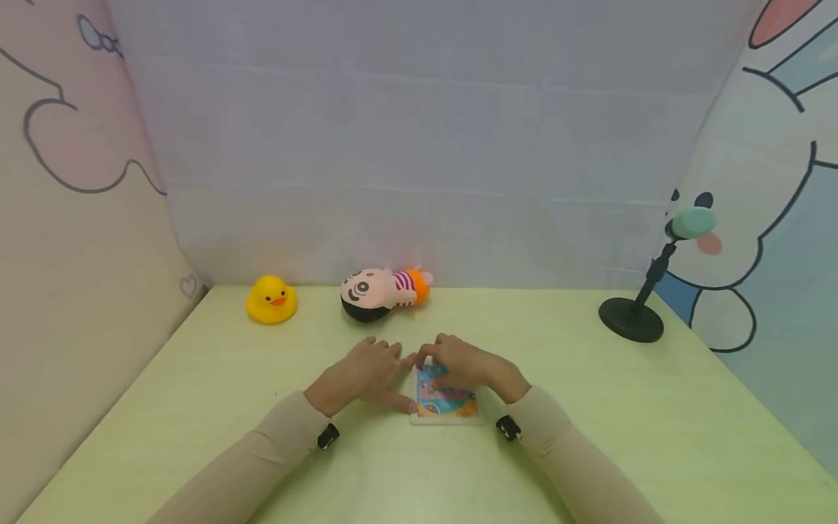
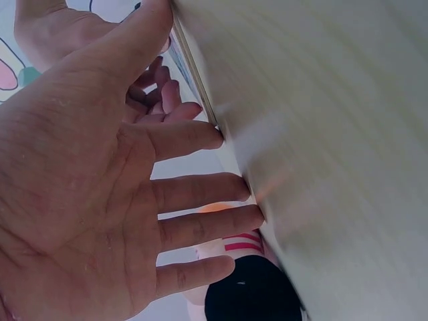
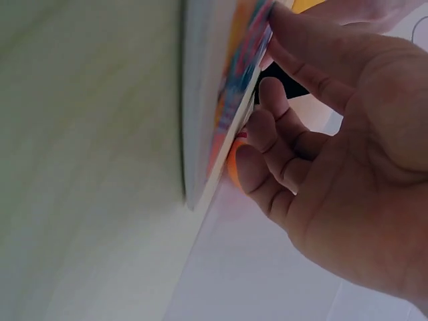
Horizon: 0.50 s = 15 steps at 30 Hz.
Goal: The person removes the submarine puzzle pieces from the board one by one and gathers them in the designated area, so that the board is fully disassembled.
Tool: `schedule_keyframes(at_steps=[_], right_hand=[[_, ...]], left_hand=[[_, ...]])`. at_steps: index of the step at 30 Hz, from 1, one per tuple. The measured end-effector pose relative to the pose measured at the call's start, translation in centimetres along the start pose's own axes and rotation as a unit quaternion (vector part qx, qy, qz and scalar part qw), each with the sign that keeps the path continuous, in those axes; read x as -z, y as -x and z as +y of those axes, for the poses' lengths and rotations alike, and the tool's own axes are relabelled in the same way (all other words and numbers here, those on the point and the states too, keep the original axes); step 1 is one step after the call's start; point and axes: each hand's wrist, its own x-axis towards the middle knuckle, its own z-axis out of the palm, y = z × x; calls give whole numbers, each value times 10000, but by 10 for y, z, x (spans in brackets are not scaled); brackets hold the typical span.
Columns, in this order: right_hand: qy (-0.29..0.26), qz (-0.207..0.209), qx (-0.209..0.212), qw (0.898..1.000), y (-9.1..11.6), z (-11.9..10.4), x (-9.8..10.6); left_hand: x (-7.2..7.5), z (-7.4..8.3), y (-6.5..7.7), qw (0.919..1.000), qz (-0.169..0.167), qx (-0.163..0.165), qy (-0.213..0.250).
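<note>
A flat board (image 1: 448,420) with a pale rim and a colourful printed picture (image 1: 458,402) lies on the table between both hands. My left hand (image 1: 373,371) is at its left side, thumb at the near left edge and index fingertip by the far left corner. In the left wrist view that hand's fingers (image 2: 200,187) are spread and straight, tips down at the tabletop. Over the board my right hand (image 1: 461,364) is loosely bent. Its thumb (image 3: 314,33) touches the picture in the right wrist view, and its index fingertip is near the far left corner.
Behind the hands a striped doll toy (image 1: 386,291) lies on its side, with a yellow rubber duck (image 1: 271,300) to its left. A black stand (image 1: 631,319) with a mint-green head rises at the right. A pale curtain (image 1: 419,145) closes off the table's back.
</note>
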Motion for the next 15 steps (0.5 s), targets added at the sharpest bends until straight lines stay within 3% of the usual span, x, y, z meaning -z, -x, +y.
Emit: schedule_keyframes(at_steps=[7,15], right_hand=[[-683,-197,228,9972,4,9,2],[-1078,-258,51,9938,3,7,1]], left_hand=[[2,3,0,10000,6,-21,-29],[-3,3,3,9999,87,40,-40]])
